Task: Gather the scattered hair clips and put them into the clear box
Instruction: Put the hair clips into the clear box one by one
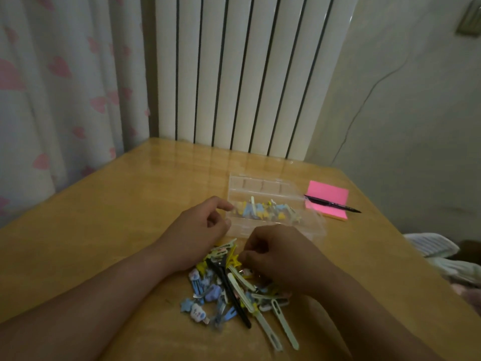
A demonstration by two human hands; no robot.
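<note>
Yellow clip (233,259) meets the curled fingers of the right hand (281,256), atop the heaped clips (223,287); whether it is pinched, I cannot tell; left hand (200,230), loosely curled and holding nothing, points its forefinger at the clear box (260,227) just beyond; more lie inside; pink notes (328,194) and a pen (335,205) sit right of it on the wooden counter (104,217).

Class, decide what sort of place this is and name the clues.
Probably a bedroom at home: a white radiator behind the wooden table, a heart-print curtain and bedding at the right.
</note>
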